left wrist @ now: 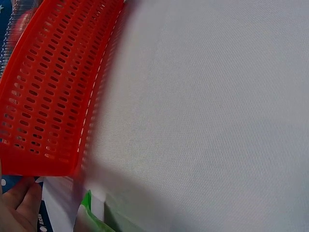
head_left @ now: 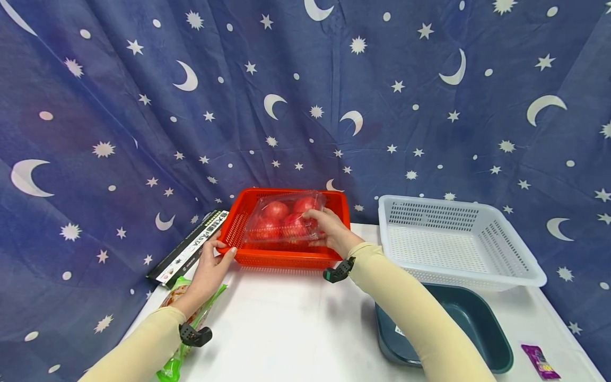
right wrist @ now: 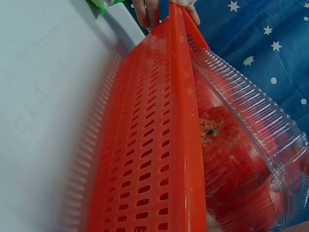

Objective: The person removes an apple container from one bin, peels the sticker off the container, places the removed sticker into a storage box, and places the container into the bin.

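Note:
A clear plastic clamshell box (head_left: 258, 209) of several round red fruits (right wrist: 227, 159), apple-like with yellow streaks round the stem, sits tilted within the red basket (head_left: 281, 258). My right hand (head_left: 329, 229) grips the box at its right end, thumb on top and the other fingers lower down. At the basket's front left corner, my left hand (head_left: 215, 265) holds the rim between thumb and fingers. The left wrist view shows the basket's slotted side (left wrist: 58, 82) and part of that hand (left wrist: 24, 205) at the lower left.
A long black-and-white box marked PASTA (head_left: 191, 254) lies left of the basket. Nearer, a green-edged food packet (head_left: 172, 366) lies partly under my left arm. To the right stand a white basket (head_left: 463, 276) and a dark teal tub (head_left: 501, 350), beside a purple packet (head_left: 539, 361).

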{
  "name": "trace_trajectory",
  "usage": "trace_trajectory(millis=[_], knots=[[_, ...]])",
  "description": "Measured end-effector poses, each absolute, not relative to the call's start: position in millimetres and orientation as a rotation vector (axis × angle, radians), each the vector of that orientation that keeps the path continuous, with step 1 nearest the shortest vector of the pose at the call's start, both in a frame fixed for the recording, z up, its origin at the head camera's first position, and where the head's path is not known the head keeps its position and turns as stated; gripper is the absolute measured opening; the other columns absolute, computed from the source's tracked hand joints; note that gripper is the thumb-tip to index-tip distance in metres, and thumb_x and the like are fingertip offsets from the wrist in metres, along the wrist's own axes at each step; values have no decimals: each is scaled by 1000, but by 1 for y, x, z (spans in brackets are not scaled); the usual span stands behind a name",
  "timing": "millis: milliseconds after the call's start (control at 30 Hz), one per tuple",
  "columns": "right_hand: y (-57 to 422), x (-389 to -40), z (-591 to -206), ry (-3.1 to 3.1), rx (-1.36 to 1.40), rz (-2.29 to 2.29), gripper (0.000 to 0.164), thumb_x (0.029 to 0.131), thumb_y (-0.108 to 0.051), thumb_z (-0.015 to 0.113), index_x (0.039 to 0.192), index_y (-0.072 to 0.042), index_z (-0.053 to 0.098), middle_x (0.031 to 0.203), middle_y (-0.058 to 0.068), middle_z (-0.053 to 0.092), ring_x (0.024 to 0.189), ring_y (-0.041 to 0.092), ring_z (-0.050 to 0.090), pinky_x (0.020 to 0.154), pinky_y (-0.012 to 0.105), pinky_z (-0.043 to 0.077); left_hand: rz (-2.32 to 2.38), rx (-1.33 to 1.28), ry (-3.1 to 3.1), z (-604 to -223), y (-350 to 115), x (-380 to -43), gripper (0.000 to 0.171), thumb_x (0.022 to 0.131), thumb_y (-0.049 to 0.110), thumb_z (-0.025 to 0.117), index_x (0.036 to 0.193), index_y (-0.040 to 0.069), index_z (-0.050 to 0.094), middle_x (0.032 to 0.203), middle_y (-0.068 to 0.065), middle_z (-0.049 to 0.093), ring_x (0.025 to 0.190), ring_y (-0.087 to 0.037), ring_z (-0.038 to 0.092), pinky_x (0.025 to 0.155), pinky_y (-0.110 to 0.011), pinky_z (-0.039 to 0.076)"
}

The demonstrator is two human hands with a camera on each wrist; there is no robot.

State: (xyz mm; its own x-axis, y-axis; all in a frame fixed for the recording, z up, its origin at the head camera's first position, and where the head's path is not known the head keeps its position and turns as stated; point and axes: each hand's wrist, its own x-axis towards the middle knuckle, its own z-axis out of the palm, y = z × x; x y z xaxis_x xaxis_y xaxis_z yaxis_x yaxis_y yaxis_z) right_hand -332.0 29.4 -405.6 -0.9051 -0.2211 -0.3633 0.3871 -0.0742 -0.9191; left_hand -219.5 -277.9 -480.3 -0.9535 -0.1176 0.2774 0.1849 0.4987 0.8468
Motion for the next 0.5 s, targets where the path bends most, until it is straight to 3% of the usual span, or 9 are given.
trace_trajectory(millis=[500], knots=[[23,-332,-414,1840,180,-1985,81,85,-29,78,151,-15,34,137,15,53,120,36,55,92,52,55,-1502,-49,-2431,-477,-275,-218,38,105,16,59,124,-9,37,166,-23,16,117,-45,59,82,-6,45]])
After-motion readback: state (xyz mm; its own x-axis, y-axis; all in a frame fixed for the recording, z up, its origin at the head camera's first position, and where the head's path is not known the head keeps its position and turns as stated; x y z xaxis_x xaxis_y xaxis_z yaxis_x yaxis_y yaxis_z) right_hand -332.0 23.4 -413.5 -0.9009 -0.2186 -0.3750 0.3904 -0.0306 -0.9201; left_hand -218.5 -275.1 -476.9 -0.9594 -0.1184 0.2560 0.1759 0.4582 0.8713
